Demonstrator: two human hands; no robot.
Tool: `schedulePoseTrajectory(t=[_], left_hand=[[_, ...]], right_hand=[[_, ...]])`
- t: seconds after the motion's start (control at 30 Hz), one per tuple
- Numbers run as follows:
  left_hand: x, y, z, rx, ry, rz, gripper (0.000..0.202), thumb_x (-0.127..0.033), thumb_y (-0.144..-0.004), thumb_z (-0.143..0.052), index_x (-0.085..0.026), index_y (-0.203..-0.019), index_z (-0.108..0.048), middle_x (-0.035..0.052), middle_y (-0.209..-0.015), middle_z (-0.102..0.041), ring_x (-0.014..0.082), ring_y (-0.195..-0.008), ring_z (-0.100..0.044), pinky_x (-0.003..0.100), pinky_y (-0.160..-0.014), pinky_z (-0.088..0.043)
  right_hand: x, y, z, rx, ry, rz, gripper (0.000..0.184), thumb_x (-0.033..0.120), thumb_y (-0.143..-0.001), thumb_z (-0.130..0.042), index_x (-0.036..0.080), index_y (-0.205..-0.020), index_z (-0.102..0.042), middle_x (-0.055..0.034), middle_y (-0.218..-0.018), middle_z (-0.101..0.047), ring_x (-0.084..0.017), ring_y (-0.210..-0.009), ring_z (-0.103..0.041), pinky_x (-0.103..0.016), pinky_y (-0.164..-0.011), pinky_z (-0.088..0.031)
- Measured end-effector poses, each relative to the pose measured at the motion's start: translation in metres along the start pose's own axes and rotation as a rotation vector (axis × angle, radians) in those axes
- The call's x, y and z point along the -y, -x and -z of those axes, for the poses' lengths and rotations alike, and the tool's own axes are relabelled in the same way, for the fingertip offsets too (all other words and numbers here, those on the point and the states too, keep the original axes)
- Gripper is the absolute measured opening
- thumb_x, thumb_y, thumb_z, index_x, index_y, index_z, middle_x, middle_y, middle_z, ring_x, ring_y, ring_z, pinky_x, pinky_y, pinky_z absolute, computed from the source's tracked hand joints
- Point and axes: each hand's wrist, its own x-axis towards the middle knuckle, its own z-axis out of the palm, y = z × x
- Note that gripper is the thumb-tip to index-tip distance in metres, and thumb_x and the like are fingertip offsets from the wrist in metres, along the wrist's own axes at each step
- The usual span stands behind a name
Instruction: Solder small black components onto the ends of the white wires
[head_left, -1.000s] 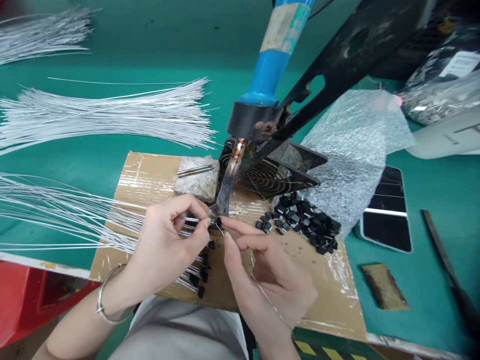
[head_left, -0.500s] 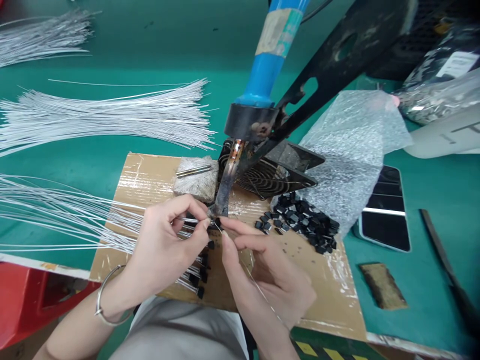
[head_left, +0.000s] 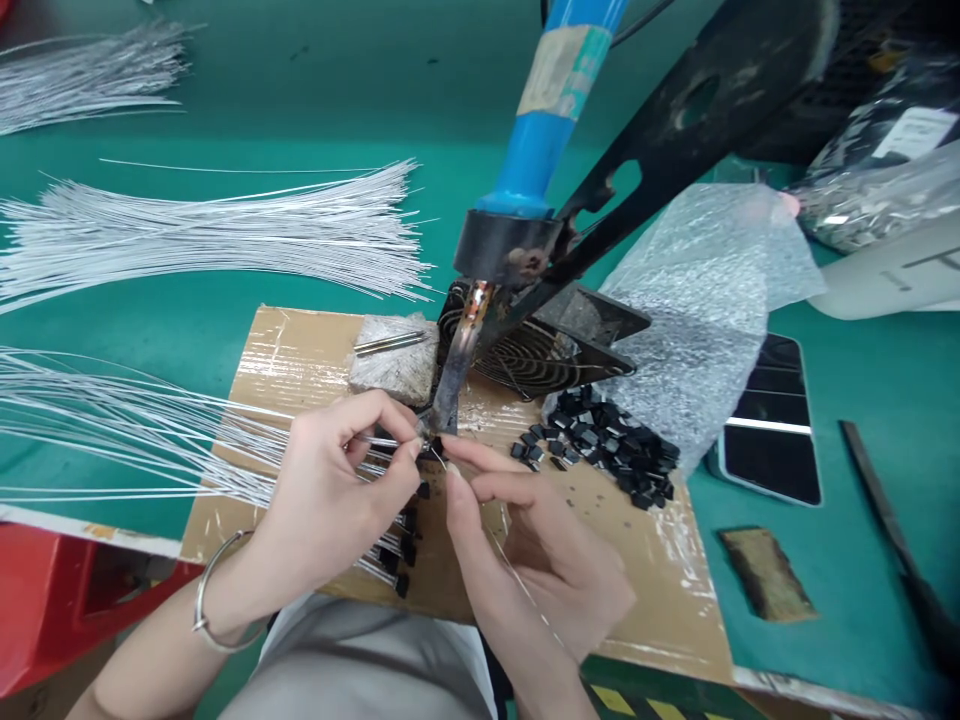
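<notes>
Just under the tip [head_left: 450,390] of a blue-handled soldering iron [head_left: 536,150], my two hands meet. Thumb and index finger of my left hand [head_left: 337,510] pinch a thin white wire close to its end. My right hand [head_left: 544,560] grips a strand of solder wire [head_left: 521,583], which runs across the palm and out between the fingertips toward the iron tip. A small black connector [head_left: 435,446] sits at that meeting point, partly hidden by fingers. Several white wires [head_left: 247,470] with black ends lie below and behind my left hand.
A pile of black connectors [head_left: 619,445] lies on the cardboard [head_left: 652,590], beside bubble wrap [head_left: 690,290]. Behind the iron stands a black fan [head_left: 536,355]; left of it, a grey block [head_left: 394,375]. A wire bundle [head_left: 217,230], phone [head_left: 772,420] and brown pad [head_left: 766,572] rest on the green table.
Both hands keep nearly the same position and grip. The iron appears very slightly further right in the view.
</notes>
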Motion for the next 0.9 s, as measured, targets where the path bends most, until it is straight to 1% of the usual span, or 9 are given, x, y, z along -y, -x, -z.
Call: schedulePoseTrajectory(t=[0.1, 0.3, 0.4, 0.53, 0.7, 0.8, 0.9], left_hand=[[0.0007, -0.0005, -0.0007, 0.000, -0.005, 0.006, 0.013, -0.010, -0.079, -0.062, -0.017, -0.069, -0.064, -0.0003, -0.073, -0.071, 0.0085, -0.055, -0.044, 0.022, -0.049, -0.031], [0.0031, -0.0011, -0.0003, 0.003, 0.019, 0.024, 0.011, -0.011, -0.080, -0.062, -0.018, -0.071, -0.065, 0.0010, -0.077, -0.073, 0.0104, -0.061, -0.053, 0.022, -0.053, -0.037], [0.0034, -0.0006, -0.0004, -0.003, 0.015, 0.018, 0.012, -0.011, -0.081, -0.062, -0.018, -0.071, -0.065, 0.0007, -0.076, -0.073, 0.0103, -0.061, -0.053, 0.022, -0.053, -0.037], [0.0022, 0.0002, -0.0001, -0.001, 0.006, 0.005, 0.012, -0.011, -0.081, -0.062, -0.018, -0.071, -0.065, 0.0003, -0.075, -0.072, 0.0102, -0.060, -0.052, 0.022, -0.053, -0.037], [0.0003, 0.0007, 0.0015, 0.005, 0.007, 0.000, 0.013, -0.010, -0.081, -0.062, -0.018, -0.071, -0.065, 0.0000, -0.075, -0.072, 0.0101, -0.061, -0.053, 0.021, -0.053, -0.037], [0.0010, 0.0008, 0.0015, 0.002, 0.012, 0.003, 0.014, -0.010, -0.081, -0.063, -0.018, -0.070, -0.065, 0.0002, -0.074, -0.072, 0.0104, -0.060, -0.053, 0.022, -0.052, -0.038], [0.0030, 0.0013, 0.0009, 0.001, 0.008, 0.017, 0.013, -0.010, -0.080, -0.063, -0.018, -0.070, -0.065, 0.0005, -0.075, -0.073, 0.0107, -0.061, -0.055, 0.022, -0.053, -0.038]], right_hand=[[-0.0008, 0.0008, -0.0004, -0.010, -0.003, -0.016, 0.019, 0.006, -0.087, -0.075, 0.023, -0.083, -0.066, -0.0070, -0.106, -0.084, -0.022, -0.091, -0.083, -0.031, -0.083, -0.067], [-0.0024, 0.0001, -0.0008, -0.014, 0.032, 0.017, 0.017, 0.008, -0.088, -0.074, 0.023, -0.085, -0.068, -0.0058, -0.103, -0.085, -0.020, -0.088, -0.083, -0.030, -0.081, -0.067], [-0.0013, -0.0011, -0.0010, -0.016, 0.041, 0.034, 0.017, 0.007, -0.088, -0.074, 0.023, -0.085, -0.068, -0.0059, -0.103, -0.085, -0.021, -0.088, -0.083, -0.030, -0.080, -0.068], [-0.0004, -0.0014, -0.0008, -0.013, 0.046, 0.039, 0.019, 0.005, -0.086, -0.076, 0.022, -0.086, -0.069, -0.0056, -0.104, -0.085, -0.019, -0.089, -0.083, -0.028, -0.083, -0.067], [0.0010, -0.0012, -0.0003, -0.007, 0.060, 0.022, 0.018, 0.007, -0.087, -0.075, 0.023, -0.085, -0.068, -0.0065, -0.105, -0.085, -0.020, -0.088, -0.083, -0.028, -0.079, -0.067], [0.0016, -0.0016, -0.0004, -0.016, 0.072, 0.027, 0.018, 0.008, -0.087, -0.076, 0.023, -0.083, -0.067, -0.0049, -0.103, -0.085, -0.018, -0.084, -0.083, -0.026, -0.077, -0.067], [0.0007, -0.0011, -0.0008, -0.019, 0.065, 0.043, 0.018, 0.007, -0.087, -0.075, 0.023, -0.085, -0.067, -0.0042, -0.103, -0.085, -0.017, -0.084, -0.083, -0.024, -0.078, -0.066]])
